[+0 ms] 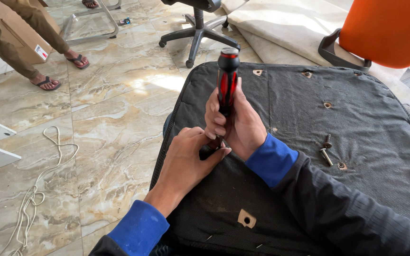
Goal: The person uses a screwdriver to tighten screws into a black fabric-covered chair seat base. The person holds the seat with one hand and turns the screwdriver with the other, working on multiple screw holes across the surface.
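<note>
My right hand [237, 124] grips a red and black screwdriver [227, 76] held upright, its tip down on the dark fabric underside of a chair seat [357, 123]. My left hand [186, 159] pinches at the base of the screwdriver shaft, fingers closed around the tip, which is hidden. Two loose bolts [326, 149] lie on the fabric to the right of my hands. Several bolt holes show in the seat base, one with torn fabric [246, 218] near my left forearm.
A black swivel chair base [198, 29] stands on the marble floor behind the seat. An orange chair [390, 31] is at the upper right. A person in sandals [48, 81] stands at the upper left beside a cardboard box. White cord [34, 189] lies on the floor at left.
</note>
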